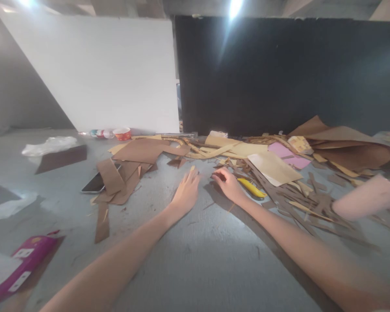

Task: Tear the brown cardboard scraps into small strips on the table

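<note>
My left hand [186,191] lies palm down on the grey table [188,260], its fingers stretched forward and slightly blurred. Close to its fingertips is a small yellowish bit that I cannot make out. My right hand [228,183] is a little to the right, fingers curled in and thumb side toward the left hand. Anything between those fingers is hidden or too small to name. Just right of that hand lies a yellow, slightly curved object [251,188]. Brown and tan scraps [178,162] are scattered beyond both hands.
Brown sheets [139,151] partly cover a phone [92,185] at left. Narrow brown strips [312,203] are heaped at right beside another person's arm [367,199]. A purple tissue pack [32,255] lies front left. A red cup [121,134] stands near the white panel [117,73].
</note>
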`<state>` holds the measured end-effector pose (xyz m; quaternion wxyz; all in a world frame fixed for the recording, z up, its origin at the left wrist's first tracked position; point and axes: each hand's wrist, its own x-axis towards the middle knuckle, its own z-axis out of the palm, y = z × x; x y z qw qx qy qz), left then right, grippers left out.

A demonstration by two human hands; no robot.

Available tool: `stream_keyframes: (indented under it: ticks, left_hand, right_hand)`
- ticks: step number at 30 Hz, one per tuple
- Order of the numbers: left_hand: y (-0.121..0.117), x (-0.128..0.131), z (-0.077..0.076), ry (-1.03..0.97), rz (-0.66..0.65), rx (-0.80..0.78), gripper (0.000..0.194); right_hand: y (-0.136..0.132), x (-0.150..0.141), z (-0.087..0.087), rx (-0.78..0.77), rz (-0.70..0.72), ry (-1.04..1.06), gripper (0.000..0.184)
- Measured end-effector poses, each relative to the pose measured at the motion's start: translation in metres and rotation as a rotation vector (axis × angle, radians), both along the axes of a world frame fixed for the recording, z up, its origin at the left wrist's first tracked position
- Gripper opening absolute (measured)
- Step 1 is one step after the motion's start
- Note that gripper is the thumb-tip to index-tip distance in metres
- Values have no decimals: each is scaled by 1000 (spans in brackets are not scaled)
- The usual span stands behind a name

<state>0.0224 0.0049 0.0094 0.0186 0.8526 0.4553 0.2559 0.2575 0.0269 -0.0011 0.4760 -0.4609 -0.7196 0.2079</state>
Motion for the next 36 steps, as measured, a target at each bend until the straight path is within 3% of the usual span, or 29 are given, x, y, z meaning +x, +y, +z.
stream_keyframes:
  ticks: [5, 11, 16, 19, 22, 36]
  left_hand:
    - [3, -2, -7, -42, 134, -45, 50]
    - [1, -3, -5, -11, 158, -4, 43]
    - [-5, 1, 2, -39, 108, -9, 41]
    - [-6, 2, 3, -97, 6, -96, 43]
    - [-6, 2, 4, -117, -86, -168, 46]
    - [-6, 2, 5, -139, -69, -219, 51]
  right_hand:
    - [3, 4, -5, -78, 16, -25, 23]
    - [4, 5, -7, -114, 19, -42, 21]
    - [-3, 3, 2, -123, 72, 32, 32]
    - [-9, 3, 7, -178, 185, 108, 40]
    - [-11, 4, 10, -172, 200, 150, 45]
    - [-14, 2, 16, -132, 134, 208, 45]
